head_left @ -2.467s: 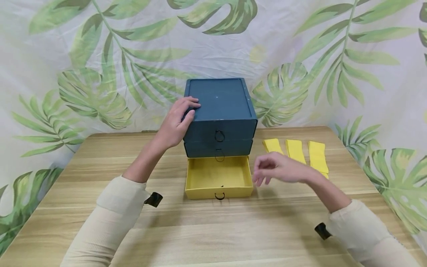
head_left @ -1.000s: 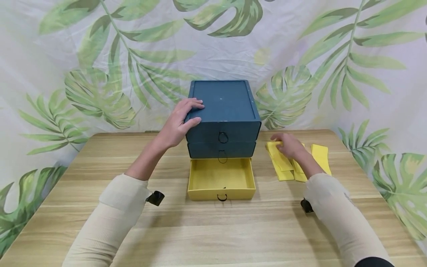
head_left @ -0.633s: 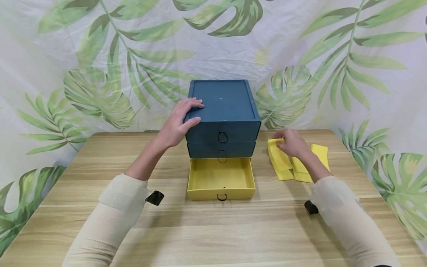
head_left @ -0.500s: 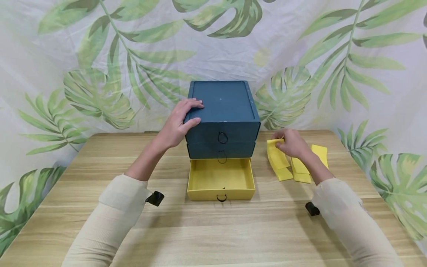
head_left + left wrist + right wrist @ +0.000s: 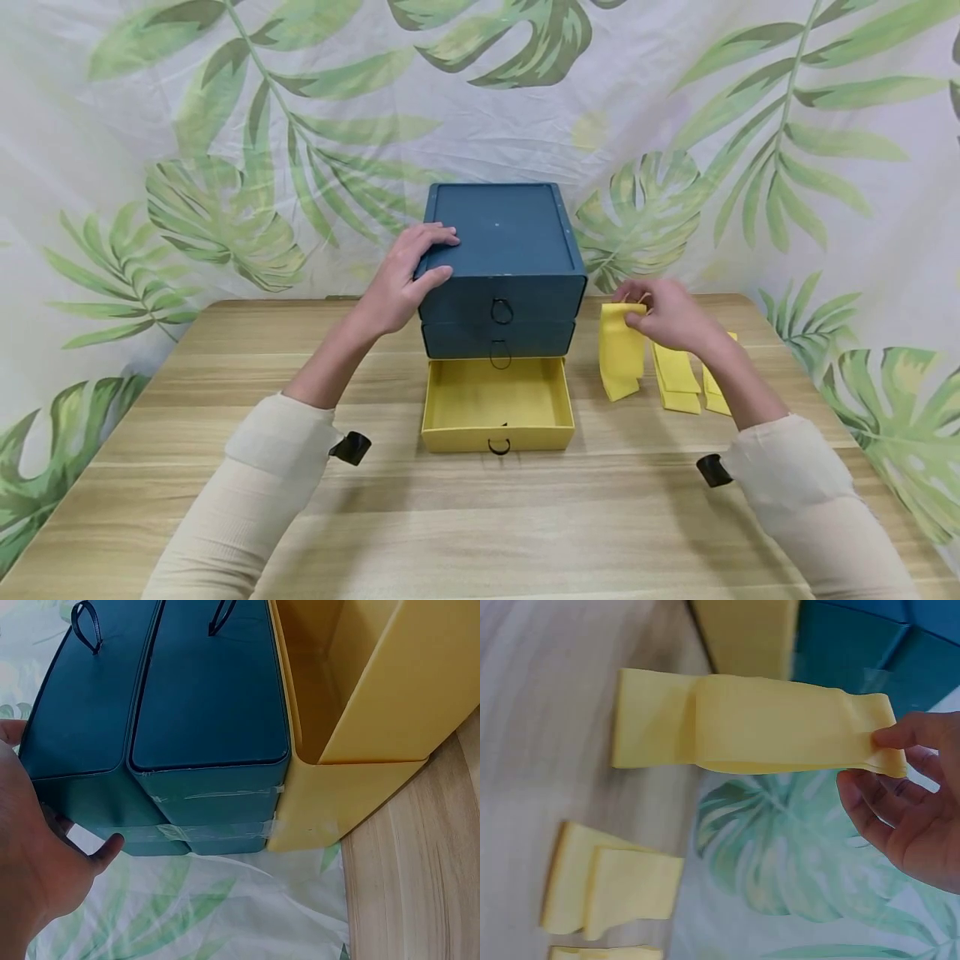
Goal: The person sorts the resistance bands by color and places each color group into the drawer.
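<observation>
My left hand rests on the left top edge of a blue two-drawer box, its fingers lying over the top. In the left wrist view, that hand is against the blue box's side. Below the blue drawers, a yellow drawer is pulled out, with nothing seen inside. To the right, my right hand pinches the top end of a folded yellow strip, which hangs down. The right wrist view shows thumb and fingers of this hand gripping one end of the strip.
Two more folded yellow strips lie on the wooden table, one strip nearer the box and another strip partly behind my right forearm. A leaf-patterned cloth hangs behind the table.
My right hand has moved from beside the yellow drawer to the strips, taken hold of the leftmost one and raised its far end. My left hand stays on the box.
</observation>
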### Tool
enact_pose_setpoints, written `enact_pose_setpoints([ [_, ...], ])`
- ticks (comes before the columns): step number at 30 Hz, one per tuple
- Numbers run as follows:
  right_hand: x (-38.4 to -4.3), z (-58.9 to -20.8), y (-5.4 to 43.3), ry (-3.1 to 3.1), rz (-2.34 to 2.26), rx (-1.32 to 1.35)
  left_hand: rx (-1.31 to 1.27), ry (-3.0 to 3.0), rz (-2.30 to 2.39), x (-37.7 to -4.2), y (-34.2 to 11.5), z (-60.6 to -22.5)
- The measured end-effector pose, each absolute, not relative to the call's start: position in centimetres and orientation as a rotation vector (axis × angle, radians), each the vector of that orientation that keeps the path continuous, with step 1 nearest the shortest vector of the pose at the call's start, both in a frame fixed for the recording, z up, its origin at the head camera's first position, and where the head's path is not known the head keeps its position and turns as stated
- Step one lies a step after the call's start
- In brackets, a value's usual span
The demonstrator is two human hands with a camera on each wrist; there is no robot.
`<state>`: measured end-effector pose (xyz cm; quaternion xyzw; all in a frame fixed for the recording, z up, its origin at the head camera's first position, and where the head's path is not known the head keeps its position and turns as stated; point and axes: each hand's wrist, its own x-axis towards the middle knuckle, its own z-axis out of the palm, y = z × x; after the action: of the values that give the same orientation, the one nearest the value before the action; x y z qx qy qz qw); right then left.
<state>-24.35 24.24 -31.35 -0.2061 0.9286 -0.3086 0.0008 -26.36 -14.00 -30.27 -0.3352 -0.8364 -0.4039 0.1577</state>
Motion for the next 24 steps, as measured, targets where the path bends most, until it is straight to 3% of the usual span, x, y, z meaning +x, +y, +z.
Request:
enact_pose_setpoints([
  [7, -23.0, -29.6, 24.1, 2.893, -1.085, -0.653, -0.953, -2.397, -1.148, -26.3, -13.9, -30.3],
  [24, -18.7, -25.7, 22.0, 2.783, -1.168, -0.946, -0.971, -2.372, -1.142, -26.5, -13.9, -30.5],
])
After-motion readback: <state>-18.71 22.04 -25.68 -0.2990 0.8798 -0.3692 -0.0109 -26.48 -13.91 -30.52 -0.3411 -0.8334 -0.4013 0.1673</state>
